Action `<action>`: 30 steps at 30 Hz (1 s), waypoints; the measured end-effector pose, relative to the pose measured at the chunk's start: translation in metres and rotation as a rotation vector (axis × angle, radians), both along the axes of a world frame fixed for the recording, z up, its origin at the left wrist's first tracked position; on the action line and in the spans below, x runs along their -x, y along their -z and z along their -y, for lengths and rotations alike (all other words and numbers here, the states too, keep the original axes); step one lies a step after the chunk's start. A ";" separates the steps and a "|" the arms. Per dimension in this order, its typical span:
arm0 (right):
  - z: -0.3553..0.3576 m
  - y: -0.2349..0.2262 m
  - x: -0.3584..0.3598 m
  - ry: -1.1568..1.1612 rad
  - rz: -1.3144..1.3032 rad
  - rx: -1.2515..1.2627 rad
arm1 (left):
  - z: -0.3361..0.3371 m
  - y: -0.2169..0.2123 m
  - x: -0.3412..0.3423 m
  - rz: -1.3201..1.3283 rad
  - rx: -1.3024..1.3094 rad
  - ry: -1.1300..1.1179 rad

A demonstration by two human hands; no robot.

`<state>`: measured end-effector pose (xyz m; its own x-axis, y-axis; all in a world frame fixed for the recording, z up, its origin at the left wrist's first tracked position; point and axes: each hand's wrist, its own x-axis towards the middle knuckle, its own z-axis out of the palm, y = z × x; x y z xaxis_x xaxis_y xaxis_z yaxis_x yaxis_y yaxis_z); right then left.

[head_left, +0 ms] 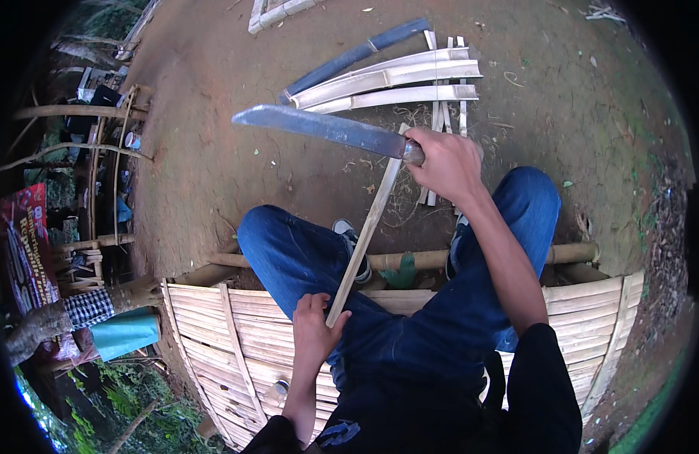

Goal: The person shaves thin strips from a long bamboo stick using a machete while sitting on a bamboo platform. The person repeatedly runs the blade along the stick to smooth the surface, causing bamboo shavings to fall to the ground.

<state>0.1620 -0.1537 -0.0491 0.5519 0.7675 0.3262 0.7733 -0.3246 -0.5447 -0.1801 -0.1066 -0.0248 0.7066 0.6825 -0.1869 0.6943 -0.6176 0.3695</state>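
Observation:
My right hand [448, 168] is wrapped round the handle of a machete [327, 129], held out in front of my knees with its long blade pointing left. A narrow bamboo strip [369, 227] slants up from my lap, its far end by the base of the blade; whether they touch I cannot tell. Around the strip's near end my left hand [317, 325] is closed, resting on my left thigh. On the ground ahead lie several split bamboo pieces [395, 76], pale inside, and a dark bamboo length [357, 60] beside them.
I sit on a slatted bamboo bench [206, 325] with a bamboo pole [417, 260] along its front. Thin shavings [399, 193] litter the brown dirt. At left stand a pole frame [96, 166], a printed banner [32, 257] and a turquoise cloth [125, 335].

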 end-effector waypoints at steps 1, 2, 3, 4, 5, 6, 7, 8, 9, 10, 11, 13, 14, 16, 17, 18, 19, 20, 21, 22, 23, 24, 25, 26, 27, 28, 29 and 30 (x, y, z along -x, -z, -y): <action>0.000 0.001 0.002 -0.022 0.020 0.027 | 0.004 0.006 -0.001 -0.022 -0.069 -0.003; -0.001 0.001 0.003 -0.045 0.040 0.054 | 0.009 0.010 -0.001 -0.044 -0.138 -0.006; 0.000 0.002 0.005 -0.075 0.063 0.065 | 0.012 0.016 -0.002 -0.064 -0.205 -0.007; 0.001 0.003 0.007 -0.105 0.085 0.077 | 0.013 0.021 -0.004 -0.064 -0.242 0.046; 0.002 0.004 0.011 -0.136 0.107 0.088 | 0.014 0.022 -0.003 -0.052 -0.232 0.060; 0.002 0.007 0.015 -0.157 0.105 0.072 | 0.014 0.020 -0.005 -0.037 -0.226 0.073; 0.002 0.012 0.021 -0.177 0.102 0.057 | 0.013 0.019 -0.006 -0.022 -0.219 0.088; 0.003 0.014 0.025 -0.196 0.099 0.042 | 0.011 0.022 -0.007 0.084 -0.167 0.061; 0.002 0.013 0.029 -0.218 0.078 0.023 | 0.007 0.023 -0.008 0.187 -0.120 0.030; 0.002 0.012 0.033 -0.238 0.056 0.004 | 0.004 0.024 -0.009 0.290 -0.073 0.001; 0.002 0.011 0.036 -0.259 0.034 -0.014 | 0.002 0.023 -0.012 0.288 0.107 -0.096; 0.000 0.011 0.041 -0.240 0.026 -0.055 | -0.001 0.004 -0.033 0.285 0.459 -0.294; -0.001 0.013 0.041 -0.241 0.013 -0.074 | -0.007 0.013 -0.035 0.325 0.371 -0.172; -0.001 0.010 0.040 -0.240 -0.024 -0.081 | -0.016 0.021 -0.042 0.430 0.464 -0.237; -0.002 0.007 0.040 -0.241 -0.054 -0.074 | -0.021 0.023 -0.045 0.484 0.511 -0.269; -0.002 0.005 0.042 -0.240 -0.088 -0.069 | -0.027 0.020 -0.049 0.506 0.534 -0.273; -0.001 0.002 0.042 -0.256 -0.113 -0.023 | -0.031 0.017 -0.054 0.526 0.561 -0.292; 0.002 -0.001 0.041 -0.272 -0.137 0.024 | -0.034 0.012 -0.060 0.546 0.588 -0.311; 0.003 -0.003 0.041 -0.288 -0.162 0.068 | -0.037 0.007 -0.065 0.565 0.612 -0.329; 0.003 -0.002 0.044 -0.310 -0.177 0.062 | -0.039 0.002 -0.068 0.552 0.670 -0.332; 0.001 0.002 0.048 -0.331 -0.192 0.056 | -0.040 -0.003 -0.070 0.593 0.697 -0.289; 0.001 0.006 0.052 -0.353 -0.208 0.055 | -0.040 -0.005 -0.072 0.632 0.728 -0.247; 0.001 0.008 0.057 -0.372 -0.193 0.040 | -0.040 -0.007 -0.073 0.671 0.759 -0.205; 0.001 0.009 0.061 -0.392 -0.178 0.025 | -0.043 -0.006 -0.071 0.694 0.828 -0.171; 0.002 0.011 0.066 -0.409 -0.169 0.009 | -0.047 -0.004 -0.065 0.709 0.897 -0.138; 0.002 0.012 0.069 -0.441 -0.169 -0.029 | -0.048 -0.002 -0.060 0.724 0.965 -0.105; 0.002 0.011 0.071 -0.471 -0.169 -0.006 | -0.046 -0.001 -0.057 0.752 1.015 -0.171; 0.002 0.010 0.073 -0.500 -0.169 0.015 | -0.045 0.000 -0.054 0.779 1.063 -0.236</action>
<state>0.0886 -0.1561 -0.0591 0.1608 0.9545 0.2510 0.7373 0.0529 -0.6735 -0.1263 -0.0616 -0.0244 0.7574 0.5773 -0.3049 0.1340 0.3196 0.9380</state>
